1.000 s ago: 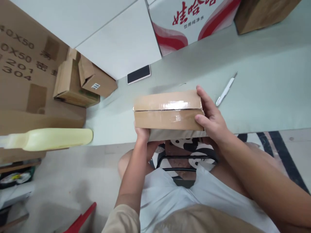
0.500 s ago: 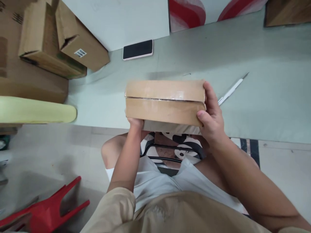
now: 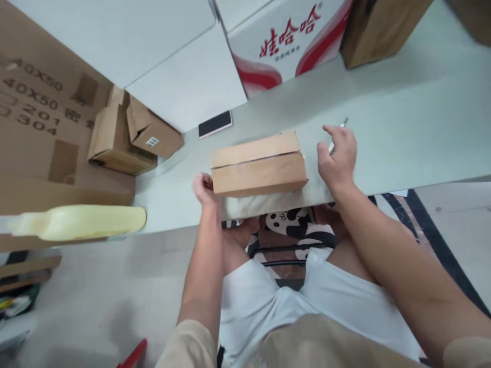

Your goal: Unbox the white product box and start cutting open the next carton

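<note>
A closed cardboard box (image 3: 261,176) with a taped seam along its side rests on the pale green tabletop near its front edge. Just off the box's left end is my left hand (image 3: 203,188), fingers loosely curled with a gap between them and nothing visible inside; it is slightly blurred. To the right of the box, apart from it, my right hand (image 3: 339,156) is open, thumb and forefinger spread. Beneath and behind that hand lies a slender white tool (image 3: 332,147) with a pointed tip, like a craft knife; the hand hides much of it.
A phone (image 3: 215,124) lies behind the box. Small cartons (image 3: 155,134) stand at the left by a large printed carton (image 3: 42,148). White boxes (image 3: 192,76) and a red-and-white carton (image 3: 291,53) line the back. A pale yellow object (image 3: 95,221) juts over the left front.
The cardboard box has come down onto the table, and both hands have let go of it. My right hand has moved right, to the white tool. The view has shifted.
</note>
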A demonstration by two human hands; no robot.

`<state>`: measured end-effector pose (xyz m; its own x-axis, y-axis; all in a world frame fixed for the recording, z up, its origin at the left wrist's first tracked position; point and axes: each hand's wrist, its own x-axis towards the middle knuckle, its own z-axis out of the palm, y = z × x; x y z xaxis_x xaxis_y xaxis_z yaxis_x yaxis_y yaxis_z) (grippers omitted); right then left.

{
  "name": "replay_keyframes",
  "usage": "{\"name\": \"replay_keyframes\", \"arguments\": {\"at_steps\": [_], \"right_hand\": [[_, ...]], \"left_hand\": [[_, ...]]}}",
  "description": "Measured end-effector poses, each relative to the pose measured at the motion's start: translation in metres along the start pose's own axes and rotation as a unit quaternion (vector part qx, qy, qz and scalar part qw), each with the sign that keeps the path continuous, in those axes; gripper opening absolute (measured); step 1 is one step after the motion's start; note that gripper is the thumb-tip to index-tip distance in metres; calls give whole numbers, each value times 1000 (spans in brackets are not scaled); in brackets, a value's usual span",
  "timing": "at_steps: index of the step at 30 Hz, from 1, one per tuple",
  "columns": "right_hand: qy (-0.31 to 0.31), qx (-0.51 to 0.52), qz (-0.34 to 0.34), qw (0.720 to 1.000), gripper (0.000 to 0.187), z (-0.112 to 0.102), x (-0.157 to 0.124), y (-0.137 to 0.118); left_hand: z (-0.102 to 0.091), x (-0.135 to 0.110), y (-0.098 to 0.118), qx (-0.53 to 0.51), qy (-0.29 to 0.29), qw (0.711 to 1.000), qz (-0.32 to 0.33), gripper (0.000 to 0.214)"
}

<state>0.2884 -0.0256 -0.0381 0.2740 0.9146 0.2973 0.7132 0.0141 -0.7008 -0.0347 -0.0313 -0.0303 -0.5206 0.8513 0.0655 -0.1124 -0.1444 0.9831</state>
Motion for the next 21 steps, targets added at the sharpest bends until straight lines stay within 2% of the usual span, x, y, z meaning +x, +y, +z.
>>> {"name": "replay_keyframes", "arguments": {"at_steps": [2, 3, 6, 8, 12, 16, 18, 19, 21], "right_hand": [[-33, -94, 57, 993, 57, -3, 8, 13], [-61, -123, 68, 988, 60, -3, 10, 18], [-134, -172, 33, 975, 57, 1, 11, 25], [-157, -181, -9, 971, 50, 5, 10, 25], [-147, -132, -17, 980, 42, 12, 11, 22], [-74, -56, -5, 996, 42, 18, 19, 29], [9, 57, 1, 998, 41, 23, 25, 39], [48, 129, 4, 990, 40, 25, 29, 45], [62, 252, -13, 966, 37, 29, 36, 57]], "left_hand": [[4, 16, 22, -57, -48, 993, 91, 41], [6, 22, 30, -69, -87, 987, 113, 39], [13, 25, 37, -33, -232, 969, 81, 56], [14, 18, 32, -17, -291, 956, 32, 58], [11, 0, 21, -71, -273, 959, 0, 57], [10, -8, 20, -72, -247, 966, -9, 60], [10, -9, 19, -73, -232, 970, -6, 64], [11, -10, 18, -70, -224, 972, -3, 65], [12, -12, 15, -57, -212, 976, 9, 65]]}}
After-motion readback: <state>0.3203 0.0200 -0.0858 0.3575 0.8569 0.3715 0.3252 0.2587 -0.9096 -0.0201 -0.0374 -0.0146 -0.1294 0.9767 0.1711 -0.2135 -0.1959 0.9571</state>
